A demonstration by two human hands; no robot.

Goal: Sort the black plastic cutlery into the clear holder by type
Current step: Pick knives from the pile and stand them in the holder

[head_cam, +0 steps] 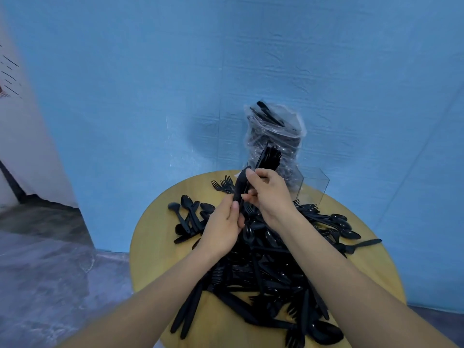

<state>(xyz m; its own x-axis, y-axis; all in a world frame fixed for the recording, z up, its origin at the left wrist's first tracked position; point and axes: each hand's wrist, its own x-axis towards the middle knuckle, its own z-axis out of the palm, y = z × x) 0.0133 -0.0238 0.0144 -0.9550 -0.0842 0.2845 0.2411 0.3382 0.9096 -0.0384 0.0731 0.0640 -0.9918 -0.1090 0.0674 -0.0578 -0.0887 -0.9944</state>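
A: How far along is the sorting?

B: Early, I judge. Most of the black cutlery [266,262] lies in one mixed heap on the round yellow table [150,247]. The clear holder [313,184] stands at the table's far edge, and the one compartment I can see plainly looks empty.

A: And the hands?

B: The right hand [268,194] pinches a bunch of forks [270,156], tines up, raised just in front of the holder. The left hand [223,227] curls its fingers round the lower end of a black piece beside that bunch; which type, I cannot tell.

A: Any counts?

B: One holder and one plastic-wrapped bundle [275,131] of cutlery behind it. The heap is too tangled to count: dozens of pieces. A few spoons [188,214] lie apart at the left, and several forks [222,184] near the far edge.
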